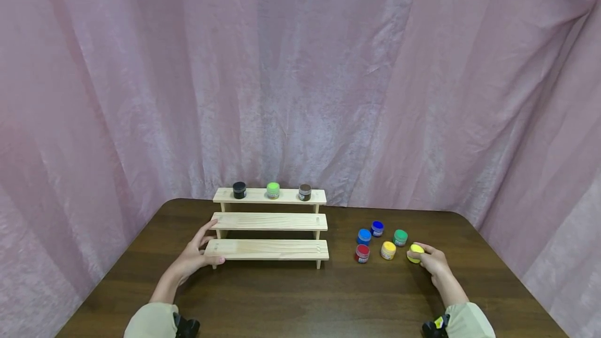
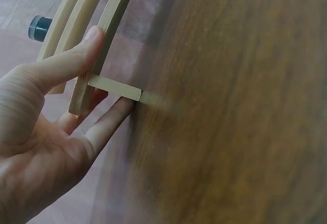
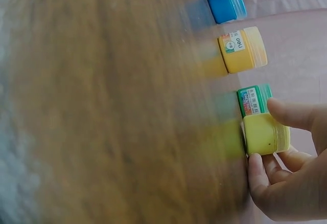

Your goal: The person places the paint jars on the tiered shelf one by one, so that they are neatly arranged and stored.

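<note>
A three-step wooden rack [image 1: 267,248] stands on the table, its left end gripped by my left hand [image 1: 191,260]. In the left wrist view, the thumb [image 2: 76,60] lies on the lowest step's front edge while other fingers reach round the end near the support leg. At the right, my right hand [image 1: 434,262] holds a lemon-yellow paint jar [image 3: 260,134] between thumb and fingers, its base at the tabletop. Just beyond that jar is a green paint jar [image 1: 400,237]; an orange-yellow paint jar [image 1: 387,250] is to its left.
On the rack's top step sit a black jar [image 1: 239,190], a light green jar [image 1: 273,190] and a brown jar [image 1: 304,192]. Red [image 1: 362,254], blue [image 1: 363,237] and dark blue [image 1: 377,228] jars stand right of the rack. A pink curtain [image 1: 300,77] hangs behind the table [image 1: 291,301].
</note>
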`<state>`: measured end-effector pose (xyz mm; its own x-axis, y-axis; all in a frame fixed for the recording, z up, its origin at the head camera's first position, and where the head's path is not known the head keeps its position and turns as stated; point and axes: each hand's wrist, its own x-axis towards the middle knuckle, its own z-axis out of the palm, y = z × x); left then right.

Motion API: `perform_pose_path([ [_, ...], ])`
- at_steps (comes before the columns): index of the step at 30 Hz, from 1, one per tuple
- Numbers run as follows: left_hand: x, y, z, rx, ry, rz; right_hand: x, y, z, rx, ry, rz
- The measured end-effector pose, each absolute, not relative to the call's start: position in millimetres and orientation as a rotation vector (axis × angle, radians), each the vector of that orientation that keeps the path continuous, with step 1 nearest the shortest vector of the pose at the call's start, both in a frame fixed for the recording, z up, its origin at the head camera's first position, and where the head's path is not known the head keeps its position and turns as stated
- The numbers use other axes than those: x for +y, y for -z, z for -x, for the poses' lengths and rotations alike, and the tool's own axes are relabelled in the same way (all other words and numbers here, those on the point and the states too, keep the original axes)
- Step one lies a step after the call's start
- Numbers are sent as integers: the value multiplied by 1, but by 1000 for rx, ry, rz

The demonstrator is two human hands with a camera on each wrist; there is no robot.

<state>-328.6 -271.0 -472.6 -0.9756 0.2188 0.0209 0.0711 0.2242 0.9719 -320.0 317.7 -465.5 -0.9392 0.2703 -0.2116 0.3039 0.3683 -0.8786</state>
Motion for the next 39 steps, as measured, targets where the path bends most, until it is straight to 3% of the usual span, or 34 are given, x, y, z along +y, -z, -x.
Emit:
perform_pose_path([
  [21,-269,475,328,2360,-1859,-265,314,451,318,2586,1714,-466],
  [39,-271,473,328,2357,-1872,-281,265,412,318,2623,1728,-307],
])
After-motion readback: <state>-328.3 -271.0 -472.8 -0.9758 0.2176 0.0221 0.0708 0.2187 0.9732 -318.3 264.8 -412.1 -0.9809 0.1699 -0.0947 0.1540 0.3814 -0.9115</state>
